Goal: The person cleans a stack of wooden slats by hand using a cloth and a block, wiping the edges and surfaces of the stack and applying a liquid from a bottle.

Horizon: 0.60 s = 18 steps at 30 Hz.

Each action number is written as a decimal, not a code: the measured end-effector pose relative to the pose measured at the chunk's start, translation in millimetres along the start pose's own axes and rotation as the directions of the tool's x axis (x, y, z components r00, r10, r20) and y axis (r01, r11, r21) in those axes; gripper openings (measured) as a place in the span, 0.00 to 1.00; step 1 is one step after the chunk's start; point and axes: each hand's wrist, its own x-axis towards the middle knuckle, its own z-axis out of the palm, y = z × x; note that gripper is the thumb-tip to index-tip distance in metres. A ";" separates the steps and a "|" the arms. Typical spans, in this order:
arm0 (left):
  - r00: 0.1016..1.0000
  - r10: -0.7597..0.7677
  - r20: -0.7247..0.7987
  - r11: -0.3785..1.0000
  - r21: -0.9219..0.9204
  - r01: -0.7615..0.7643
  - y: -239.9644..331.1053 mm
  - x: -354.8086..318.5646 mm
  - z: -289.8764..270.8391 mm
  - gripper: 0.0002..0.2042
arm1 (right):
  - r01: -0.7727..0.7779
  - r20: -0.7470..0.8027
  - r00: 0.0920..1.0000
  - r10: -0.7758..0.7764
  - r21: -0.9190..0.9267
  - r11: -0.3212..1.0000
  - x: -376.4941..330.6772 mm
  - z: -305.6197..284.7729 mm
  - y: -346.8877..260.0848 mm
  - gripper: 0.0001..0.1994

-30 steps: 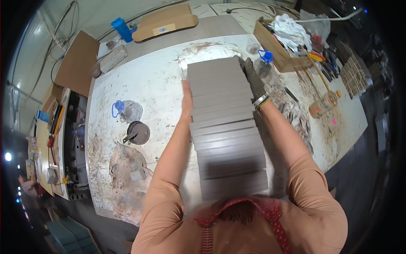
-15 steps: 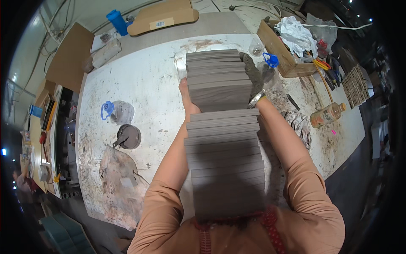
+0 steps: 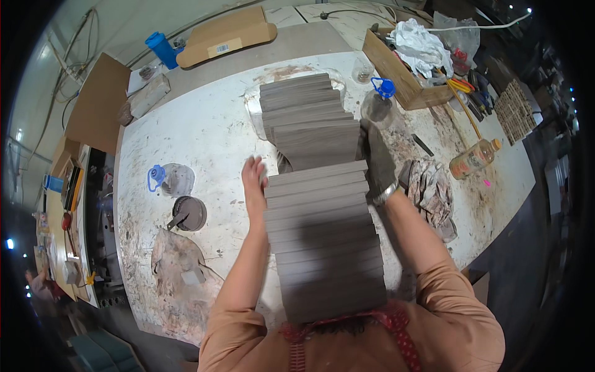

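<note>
I've got the long row of grey tiles (image 3: 322, 211) squeezed between both palms, left hand (image 3: 253, 180) flat and open against one side, gloved right hand (image 3: 378, 162) pressing the other. The near part sits square on the white bench (image 3: 186, 124); the far tiles look skewed, unaligned yet.

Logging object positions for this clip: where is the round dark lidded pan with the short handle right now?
In the head view, the round dark pan sits on the white worktable, to the left of the left hand, just below the clear jug with a blue cap.
</note>
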 end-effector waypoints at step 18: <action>0.889 -0.173 0.424 0.975 -0.051 0.214 -55.3 -115.6 -9.8 0.29 | -0.003 0.186 0.979 0.086 -0.407 0.913 -107.0 2.0 15.1 0.31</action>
